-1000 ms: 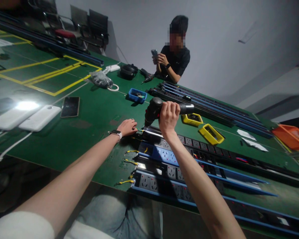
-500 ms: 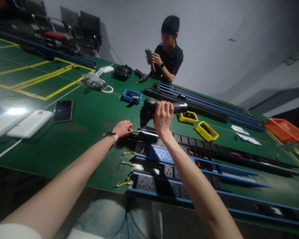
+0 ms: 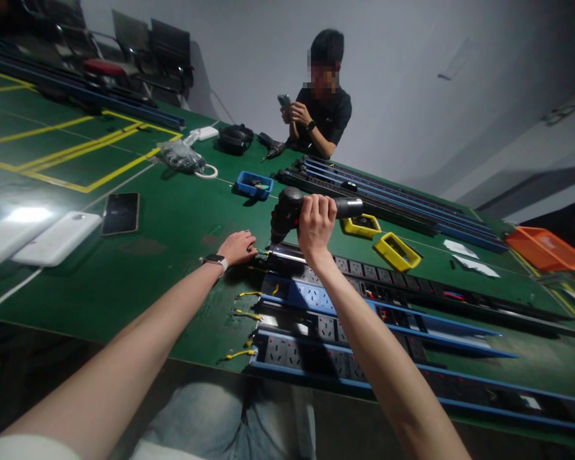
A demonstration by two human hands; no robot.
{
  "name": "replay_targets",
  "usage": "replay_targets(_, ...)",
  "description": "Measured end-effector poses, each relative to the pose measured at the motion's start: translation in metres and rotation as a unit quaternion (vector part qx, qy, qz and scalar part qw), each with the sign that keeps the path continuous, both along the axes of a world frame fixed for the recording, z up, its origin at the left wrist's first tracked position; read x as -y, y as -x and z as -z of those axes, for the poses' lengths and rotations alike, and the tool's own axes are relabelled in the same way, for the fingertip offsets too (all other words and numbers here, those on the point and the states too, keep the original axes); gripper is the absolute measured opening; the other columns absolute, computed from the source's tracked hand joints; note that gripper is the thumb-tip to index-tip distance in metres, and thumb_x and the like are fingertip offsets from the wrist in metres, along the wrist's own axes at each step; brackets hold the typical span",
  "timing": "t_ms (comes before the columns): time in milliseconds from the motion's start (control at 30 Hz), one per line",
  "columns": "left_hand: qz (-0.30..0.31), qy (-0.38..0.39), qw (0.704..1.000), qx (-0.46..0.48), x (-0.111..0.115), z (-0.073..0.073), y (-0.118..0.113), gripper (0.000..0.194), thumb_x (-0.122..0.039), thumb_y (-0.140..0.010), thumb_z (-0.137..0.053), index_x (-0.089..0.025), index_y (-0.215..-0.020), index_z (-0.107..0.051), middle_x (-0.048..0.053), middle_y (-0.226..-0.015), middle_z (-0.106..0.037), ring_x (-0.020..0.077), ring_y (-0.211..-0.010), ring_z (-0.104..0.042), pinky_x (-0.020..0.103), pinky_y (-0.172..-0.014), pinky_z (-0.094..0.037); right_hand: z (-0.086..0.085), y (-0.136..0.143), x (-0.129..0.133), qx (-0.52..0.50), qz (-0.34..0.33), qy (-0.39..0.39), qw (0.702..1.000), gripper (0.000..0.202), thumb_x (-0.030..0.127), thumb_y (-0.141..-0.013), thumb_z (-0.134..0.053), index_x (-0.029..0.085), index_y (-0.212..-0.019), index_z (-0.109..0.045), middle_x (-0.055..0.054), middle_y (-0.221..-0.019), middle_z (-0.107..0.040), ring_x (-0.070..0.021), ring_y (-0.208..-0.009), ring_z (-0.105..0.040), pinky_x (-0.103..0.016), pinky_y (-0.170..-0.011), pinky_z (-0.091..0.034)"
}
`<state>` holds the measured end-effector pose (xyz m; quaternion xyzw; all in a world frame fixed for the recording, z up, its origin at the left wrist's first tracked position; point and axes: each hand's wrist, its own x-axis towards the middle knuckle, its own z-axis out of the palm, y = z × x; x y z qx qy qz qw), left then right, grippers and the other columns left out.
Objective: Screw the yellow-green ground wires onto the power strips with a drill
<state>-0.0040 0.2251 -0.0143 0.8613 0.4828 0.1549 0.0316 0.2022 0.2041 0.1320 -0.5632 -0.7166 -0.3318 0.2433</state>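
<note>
My right hand (image 3: 316,223) is wrapped round the handle of a black cordless drill (image 3: 287,206). The drill points down, its tip at the left end of the farthest power strip (image 3: 383,276) in the near group. Beside that end my left hand (image 3: 238,248) has its fingers closed on a short green-yellow wire (image 3: 262,252); the fingertips are partly hidden. Nearer to me lie more socket strips, among them a blue-edged strip (image 3: 278,351), with short yellow wires (image 3: 239,354) sticking out of their left ends.
Yellow bins (image 3: 397,252), a blue bin (image 3: 254,185) and more strips (image 3: 393,191) lie beyond my hands. A phone (image 3: 120,214) and white power banks (image 3: 57,239) are at left, an orange crate (image 3: 551,249) at right. Opposite, a person (image 3: 323,108) holds a phone.
Almost nothing differs. The drill and my right hand appear slightly farther right, along with a small shift of the view; both hands keep their hold.
</note>
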Motion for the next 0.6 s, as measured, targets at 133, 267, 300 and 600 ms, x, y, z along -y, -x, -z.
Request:
replay_targets(133,0.001,-0.003,1.0,0.005,-0.0006,0.0017,-0.0001,0.015,-0.03,-0.083,-0.052,-0.019,-0.072,-0.056,0.007,-0.084,-0.06,0.0208,-0.083,-0.054,0.034,-0.075,-0.04,0.0003,-0.0005,0.0023,0.014,0.002,-0.026,1.0,0.029,0.014,-0.096,-0.034,0.014,-0.103,-0.062,-0.007,-0.099,-0.063,-0.0164,-0.104,-0.052,-0.037,-0.108,-0.035)
replay_targets(267,0.003,-0.006,1.0,0.006,-0.0011,0.003,0.0006,0.015,-0.03,-0.083,-0.053,-0.019,-0.073,-0.056,0.007,-0.083,-0.059,0.0208,-0.082,-0.054,0.034,-0.075,-0.04,0.001,-0.0011,0.002,0.026,0.006,-0.048,0.999,0.029,0.015,-0.096,-0.035,0.014,-0.101,-0.063,-0.007,-0.096,-0.063,-0.0168,-0.102,-0.052,-0.036,-0.107,-0.036)
replay_targets(300,0.003,-0.007,1.0,0.007,-0.0011,0.0032,0.0008,0.015,-0.03,-0.083,-0.053,-0.019,-0.073,-0.056,0.007,-0.083,-0.059,0.0209,-0.082,-0.054,0.034,-0.075,-0.04,0.0013,-0.0013,0.0014,0.024,0.007,-0.045,0.999,0.029,0.015,-0.096,-0.035,0.013,-0.102,-0.063,-0.007,-0.097,-0.063,-0.017,-0.103,-0.052,-0.037,-0.107,-0.036)
replay_targets(600,0.006,-0.014,1.0,0.014,-0.0018,0.0057,0.0016,0.015,-0.029,-0.083,-0.052,-0.019,-0.073,-0.055,0.007,-0.083,-0.059,0.0211,-0.082,-0.053,0.034,-0.075,-0.04,0.0032,-0.0022,-0.0002,-0.002,0.002,-0.018,1.0,0.029,0.014,-0.096,-0.034,0.013,-0.103,-0.063,-0.008,-0.1,-0.063,-0.0165,-0.105,-0.051,-0.039,-0.108,-0.035)
